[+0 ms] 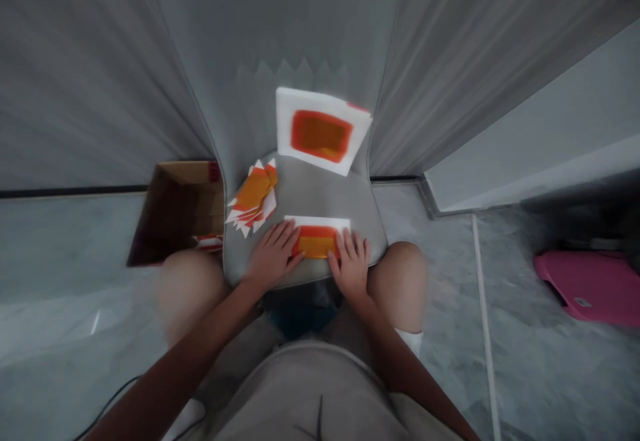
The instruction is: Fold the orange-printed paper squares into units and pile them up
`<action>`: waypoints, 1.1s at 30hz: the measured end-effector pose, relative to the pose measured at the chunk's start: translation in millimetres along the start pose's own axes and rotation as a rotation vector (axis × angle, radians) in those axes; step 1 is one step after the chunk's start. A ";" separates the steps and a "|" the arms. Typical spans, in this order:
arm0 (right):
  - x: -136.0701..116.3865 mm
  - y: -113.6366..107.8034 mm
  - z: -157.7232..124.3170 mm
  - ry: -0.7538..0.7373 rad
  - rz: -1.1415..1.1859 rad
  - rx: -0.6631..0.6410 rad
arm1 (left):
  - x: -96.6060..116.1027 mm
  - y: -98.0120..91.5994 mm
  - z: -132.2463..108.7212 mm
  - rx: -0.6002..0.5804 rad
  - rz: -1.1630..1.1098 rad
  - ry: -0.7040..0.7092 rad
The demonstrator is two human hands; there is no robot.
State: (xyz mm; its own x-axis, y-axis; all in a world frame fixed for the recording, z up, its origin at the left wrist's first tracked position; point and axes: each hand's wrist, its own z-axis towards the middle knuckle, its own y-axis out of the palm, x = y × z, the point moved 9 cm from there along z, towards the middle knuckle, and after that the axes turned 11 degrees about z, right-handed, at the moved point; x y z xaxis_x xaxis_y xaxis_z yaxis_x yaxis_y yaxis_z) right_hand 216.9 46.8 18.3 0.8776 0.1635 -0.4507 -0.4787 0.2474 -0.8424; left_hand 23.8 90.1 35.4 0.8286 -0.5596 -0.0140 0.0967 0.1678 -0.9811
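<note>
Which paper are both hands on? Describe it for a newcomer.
On the gray chair seat, go to the near edge. There lies a wide paper strip under the left hand and right hand, white along its far edge, orange and yellow below. Unlike the spiky folded pile and the larger white-bordered sheet, it alone has both hands on it.

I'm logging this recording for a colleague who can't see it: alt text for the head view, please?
A person's left hand and right hand rest on an orange-and-white paper on a grey chair. Beyond it are white sheets with an orange patch; at left, folded papers and, lower, an open box.
</note>
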 end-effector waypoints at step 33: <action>14.9 -20.3 -1.1 -0.056 -0.034 -0.146 | -1.7 2.5 1.6 -0.042 -0.021 -0.071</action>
State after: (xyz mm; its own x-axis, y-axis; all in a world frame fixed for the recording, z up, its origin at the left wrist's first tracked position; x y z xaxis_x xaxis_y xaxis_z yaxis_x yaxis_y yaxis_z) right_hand 239.8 43.1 28.3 0.8884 0.2110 -0.4078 -0.4365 0.1126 -0.8926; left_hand 23.5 92.8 33.3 0.8640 -0.5032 0.0190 0.0924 0.1214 -0.9883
